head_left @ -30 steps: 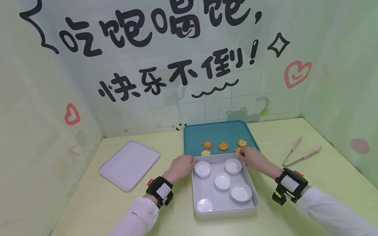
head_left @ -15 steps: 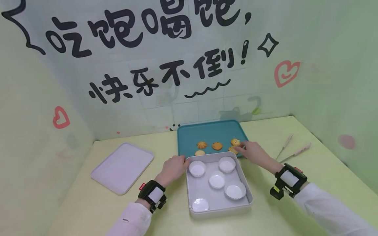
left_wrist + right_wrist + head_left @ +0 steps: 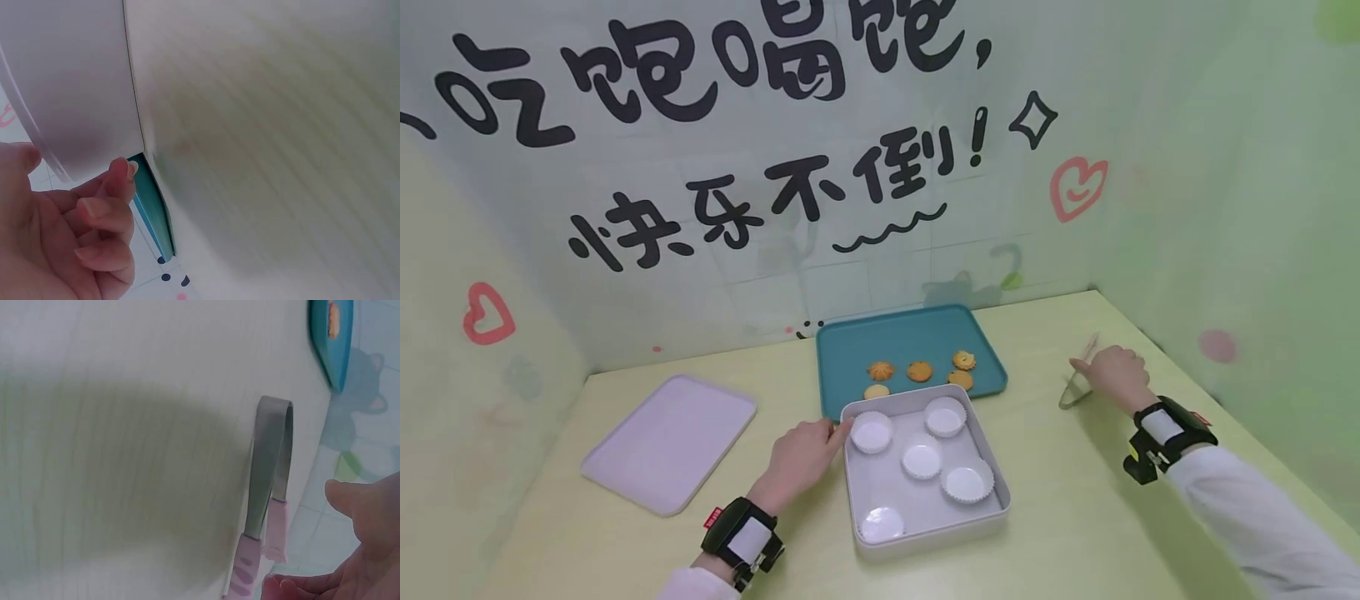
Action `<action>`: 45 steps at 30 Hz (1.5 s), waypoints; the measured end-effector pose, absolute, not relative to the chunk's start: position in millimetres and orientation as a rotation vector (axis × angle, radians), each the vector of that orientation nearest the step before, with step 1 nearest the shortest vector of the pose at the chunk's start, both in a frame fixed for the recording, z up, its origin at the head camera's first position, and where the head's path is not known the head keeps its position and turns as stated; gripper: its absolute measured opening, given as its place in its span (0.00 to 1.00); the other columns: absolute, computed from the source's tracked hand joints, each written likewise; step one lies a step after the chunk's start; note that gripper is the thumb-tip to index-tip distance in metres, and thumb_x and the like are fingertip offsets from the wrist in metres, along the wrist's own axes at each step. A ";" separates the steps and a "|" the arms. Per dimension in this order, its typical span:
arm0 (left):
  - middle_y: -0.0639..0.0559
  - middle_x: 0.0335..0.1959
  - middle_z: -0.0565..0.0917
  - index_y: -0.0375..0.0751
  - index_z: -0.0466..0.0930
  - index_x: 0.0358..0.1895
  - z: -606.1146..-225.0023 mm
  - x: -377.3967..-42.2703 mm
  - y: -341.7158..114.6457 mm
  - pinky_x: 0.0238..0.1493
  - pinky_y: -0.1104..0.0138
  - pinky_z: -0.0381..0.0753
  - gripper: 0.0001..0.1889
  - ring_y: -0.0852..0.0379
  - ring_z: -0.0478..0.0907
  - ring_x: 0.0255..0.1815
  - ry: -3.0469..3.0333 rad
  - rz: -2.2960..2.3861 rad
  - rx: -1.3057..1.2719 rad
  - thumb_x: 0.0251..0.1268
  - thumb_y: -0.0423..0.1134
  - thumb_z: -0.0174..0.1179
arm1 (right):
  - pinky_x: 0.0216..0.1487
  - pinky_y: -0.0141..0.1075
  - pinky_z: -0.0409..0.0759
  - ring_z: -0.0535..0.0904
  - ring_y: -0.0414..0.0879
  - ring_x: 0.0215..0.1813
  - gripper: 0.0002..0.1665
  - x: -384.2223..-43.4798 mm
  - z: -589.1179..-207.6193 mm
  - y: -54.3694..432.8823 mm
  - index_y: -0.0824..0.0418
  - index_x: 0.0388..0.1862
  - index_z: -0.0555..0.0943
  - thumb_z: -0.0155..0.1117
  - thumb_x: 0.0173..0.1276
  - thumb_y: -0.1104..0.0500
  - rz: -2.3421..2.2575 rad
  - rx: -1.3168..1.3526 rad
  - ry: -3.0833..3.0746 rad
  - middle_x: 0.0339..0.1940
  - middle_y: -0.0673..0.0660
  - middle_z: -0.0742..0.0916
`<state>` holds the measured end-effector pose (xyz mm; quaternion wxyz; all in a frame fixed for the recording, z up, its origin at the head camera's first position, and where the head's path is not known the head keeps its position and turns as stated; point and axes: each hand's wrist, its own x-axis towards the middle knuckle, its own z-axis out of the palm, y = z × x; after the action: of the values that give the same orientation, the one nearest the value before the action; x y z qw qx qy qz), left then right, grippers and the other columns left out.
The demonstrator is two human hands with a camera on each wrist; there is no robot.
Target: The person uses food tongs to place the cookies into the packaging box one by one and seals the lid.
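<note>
Box (image 3: 934, 540), its corner gripped by the left hand (image 3: 801, 460), apparently for steadiness; tongs (image 3: 265, 465), beside the spread right hand (image 3: 1117, 377).

1. Right hand (image 3: 378, 565) is hovering lower right, thumb spread from fingers, fingertips near tongs (image 3: 265, 469).
2. Tongs are lying on table (image 3: 187, 362), steel bend up-frame, pink grips down-frame.
3. Teal tray (image 3: 331, 359) is sitting top right, holding a cookie (image 3: 334, 320).

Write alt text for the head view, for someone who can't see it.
The right hand is close to tongs on a table, while the left hand holds a box of white cups. Behind the box sits a teal tray of cookies; a lilac tray lies at left.
</note>
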<state>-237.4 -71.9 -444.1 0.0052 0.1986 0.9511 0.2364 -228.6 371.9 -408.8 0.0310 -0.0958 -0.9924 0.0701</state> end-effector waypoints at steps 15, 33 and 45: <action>0.53 0.11 0.63 0.43 0.65 0.19 -442.7 -232.6 -63.9 0.14 0.66 0.59 0.21 0.58 0.64 0.13 2.974 0.744 0.661 0.67 0.52 0.45 | 0.33 0.47 0.68 0.73 0.59 0.33 0.49 -250.5 -437.1 373.6 0.84 0.39 0.73 0.37 0.66 0.33 0.372 -0.744 -3.188 0.36 0.78 0.75; 0.53 0.12 0.63 0.43 0.66 0.19 -448.2 -233.5 -64.2 0.14 0.66 0.60 0.19 0.58 0.63 0.12 2.951 0.779 0.661 0.68 0.48 0.44 | 0.23 0.48 0.70 0.74 0.62 0.28 0.30 -255.8 -451.4 375.2 0.81 0.33 0.62 0.52 0.65 0.50 0.533 -0.573 -3.058 0.22 0.69 0.73; 0.53 0.12 0.63 0.43 0.66 0.19 -443.8 -232.2 -63.9 0.13 0.68 0.59 0.19 0.59 0.63 0.12 2.957 0.747 0.669 0.68 0.46 0.45 | 0.18 0.36 0.74 0.75 0.51 0.20 0.19 -262.3 -426.0 356.8 0.82 0.40 0.63 0.55 0.63 0.64 0.895 0.026 -2.967 0.21 0.63 0.75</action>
<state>-232.2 -63.9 -443.8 0.0096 0.2144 0.9469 0.2394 -262.3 356.8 -426.0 0.0211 0.0083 -0.9571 0.2888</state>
